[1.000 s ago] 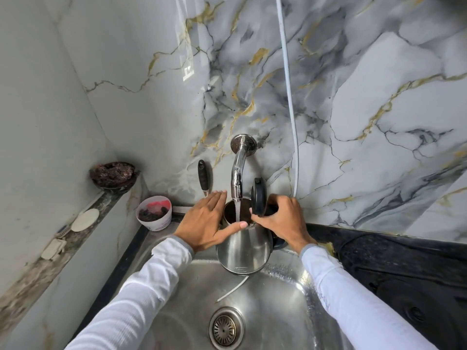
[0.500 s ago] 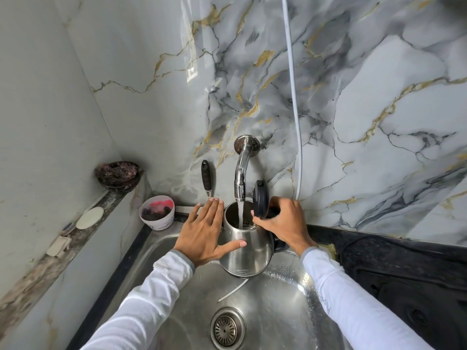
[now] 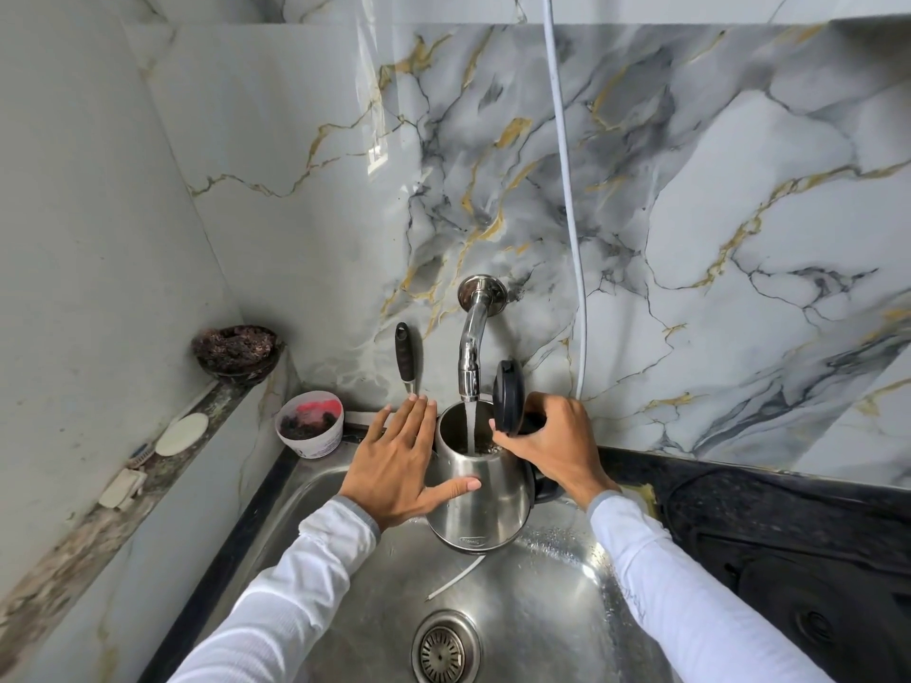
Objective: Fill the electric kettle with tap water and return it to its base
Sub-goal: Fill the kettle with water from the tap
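Observation:
A steel electric kettle (image 3: pixel 485 505) is held over the sink (image 3: pixel 542 608), directly under the wall tap (image 3: pixel 471 352). Its black lid (image 3: pixel 508 396) stands flipped up. A stream of water runs from the tap into the kettle's open mouth. My right hand (image 3: pixel 552 443) is shut on the kettle's black handle at its right side. My left hand (image 3: pixel 399 460) lies flat against the kettle's left wall, fingers spread and thumb across the front. The kettle's base is out of view.
A white cup (image 3: pixel 310 431) with dark and pink contents stands at the sink's back left corner. A black-handled tool (image 3: pixel 404 357) leans on the marble wall. A dark bowl (image 3: pixel 234 354) sits on the left ledge. A black counter (image 3: pixel 788 534) lies right. A white cord (image 3: pixel 567 199) hangs down the wall.
The view has tilted a little, so the kettle and hands sit slightly lower in frame. Water keeps running into the kettle. Both hands keep their hold.

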Tool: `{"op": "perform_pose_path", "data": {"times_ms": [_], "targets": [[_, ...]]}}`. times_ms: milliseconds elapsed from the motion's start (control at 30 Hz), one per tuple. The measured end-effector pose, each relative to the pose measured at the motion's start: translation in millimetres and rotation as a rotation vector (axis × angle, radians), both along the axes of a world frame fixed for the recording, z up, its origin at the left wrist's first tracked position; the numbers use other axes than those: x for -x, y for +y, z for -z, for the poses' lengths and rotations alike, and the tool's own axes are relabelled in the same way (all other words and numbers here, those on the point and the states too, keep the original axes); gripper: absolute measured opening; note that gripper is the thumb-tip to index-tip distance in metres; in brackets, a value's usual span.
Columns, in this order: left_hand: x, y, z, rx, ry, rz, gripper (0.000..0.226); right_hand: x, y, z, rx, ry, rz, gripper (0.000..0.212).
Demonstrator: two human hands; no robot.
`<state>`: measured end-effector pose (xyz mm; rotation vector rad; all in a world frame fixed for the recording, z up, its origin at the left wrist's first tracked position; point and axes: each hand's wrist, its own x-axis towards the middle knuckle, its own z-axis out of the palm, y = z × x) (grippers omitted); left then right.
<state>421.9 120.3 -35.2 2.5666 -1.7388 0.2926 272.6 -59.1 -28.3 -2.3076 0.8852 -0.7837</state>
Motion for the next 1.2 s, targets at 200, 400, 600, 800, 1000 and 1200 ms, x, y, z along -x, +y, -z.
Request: {"op": "perform_pose_path", "data": {"times_ms": [200,400,600,800,1000,1200], "targets": [[-0.2,-0.3,-1.4,-0.015,-0.006,-0.008,0.124,-0.4,1.1,-2.0,0.021,-0.003,0.032,0.054],[-0.8,0.9,-1.2,-0.026,-0.016,-0.013,0.125,-0.4,0.7,-0.1,0.013,-0.003,0.026,0.056],[-0.4,0.4,-0.3,-0.043,-0.001,-0.013,0.126,0.7,1.2,1.4,0.008,-0.007,0.024,0.06],[-13.1,-13.2,-27.0,0.031,0.249,-0.029,0.104,1.7,-1.0,0.9,0.004,-0.01,0.04,0.055],[-27.0,-45.0,-57.4,0.16,0.858,0.108,0.05,2.8,-5.0,4.1,0.009,-0.006,0.049,0.052],[-28.0,-53.0,-60.3,0.234,0.866,0.082,0.036,3.2,-5.4,5.0,0.022,0.005,0.06,0.054]]}}
